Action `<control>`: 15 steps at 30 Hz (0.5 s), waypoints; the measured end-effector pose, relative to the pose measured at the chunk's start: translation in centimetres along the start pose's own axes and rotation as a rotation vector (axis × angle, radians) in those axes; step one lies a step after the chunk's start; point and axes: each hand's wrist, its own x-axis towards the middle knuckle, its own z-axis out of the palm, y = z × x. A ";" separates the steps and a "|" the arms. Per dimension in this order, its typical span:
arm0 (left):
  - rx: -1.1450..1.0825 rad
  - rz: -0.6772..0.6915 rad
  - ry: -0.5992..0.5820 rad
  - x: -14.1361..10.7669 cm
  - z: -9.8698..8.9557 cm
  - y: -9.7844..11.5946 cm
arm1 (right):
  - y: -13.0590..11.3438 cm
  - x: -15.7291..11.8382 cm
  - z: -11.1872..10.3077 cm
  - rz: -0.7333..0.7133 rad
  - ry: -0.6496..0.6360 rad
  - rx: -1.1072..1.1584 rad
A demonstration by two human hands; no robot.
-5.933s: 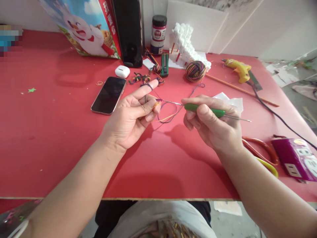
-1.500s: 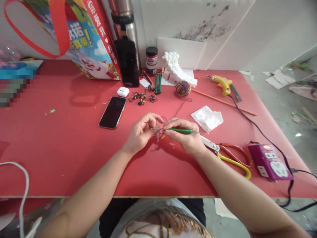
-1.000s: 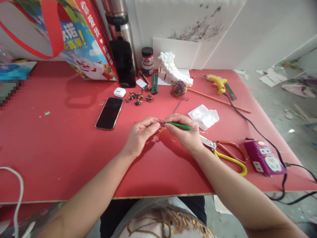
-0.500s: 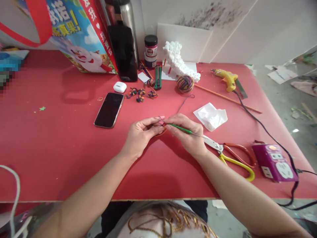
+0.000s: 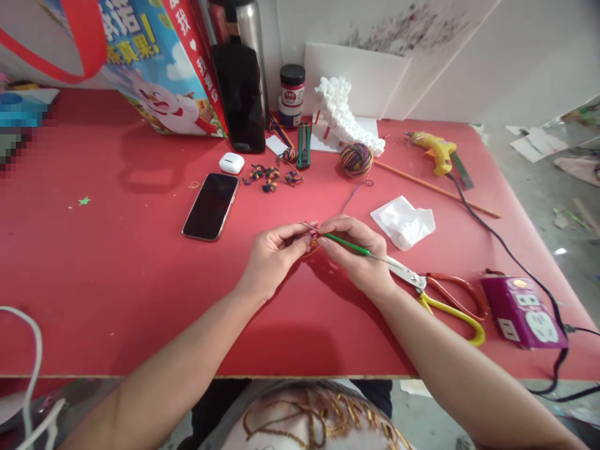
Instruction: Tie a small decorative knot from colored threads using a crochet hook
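Observation:
My right hand (image 5: 359, 250) is closed on a crochet hook (image 5: 347, 244) with a green grip; its metal tip reaches left to my other hand. My left hand (image 5: 279, 256) pinches a small piece of multicoloured yarn work (image 5: 313, 241), mostly covered by the fingers. The two hands almost meet over the red table. From them a yarn strand (image 5: 349, 199) runs up toward the multicoloured yarn ball (image 5: 356, 159). Several small knotted yarn pieces (image 5: 269, 178) lie left of the ball.
Red-and-yellow-handled scissors (image 5: 422, 284) lie beside my right wrist, near a purple power strip (image 5: 522, 312). A crumpled white tissue (image 5: 404, 223), a yellow glue gun (image 5: 435, 150) and an orange stick (image 5: 435, 187) are to the right. A phone (image 5: 210, 207) lies left; a green cutter (image 5: 304, 147) sits behind.
The view has shifted slightly, so most things appear a little further right. Both hands keep their hold, and a bit more of the yarn work shows between the fingers.

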 end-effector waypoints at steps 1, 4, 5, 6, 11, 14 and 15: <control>0.006 0.006 0.002 0.0 0.0 0.0 | 0.0 0.0 0.1 -0.004 -0.001 -0.004; 0.023 0.038 -0.013 -0.1 0.3 0.2 | 0.1 0.0 0.3 -0.040 0.004 -0.001; 0.026 0.050 -0.020 -0.1 0.4 0.3 | 0.1 0.0 0.4 -0.046 0.008 0.004; 0.026 0.057 -0.024 -0.2 0.5 0.3 | 0.1 0.0 0.6 -0.047 0.011 0.012; 0.002 0.026 0.008 -0.3 0.7 0.3 | 0.1 -0.2 0.9 -0.023 0.034 0.081; -0.055 -0.003 0.035 -0.2 0.7 0.3 | 0.2 -0.2 0.9 0.009 0.087 0.096; -0.077 -0.014 0.046 -0.2 0.7 0.2 | 0.2 -0.2 1.0 0.030 0.106 0.101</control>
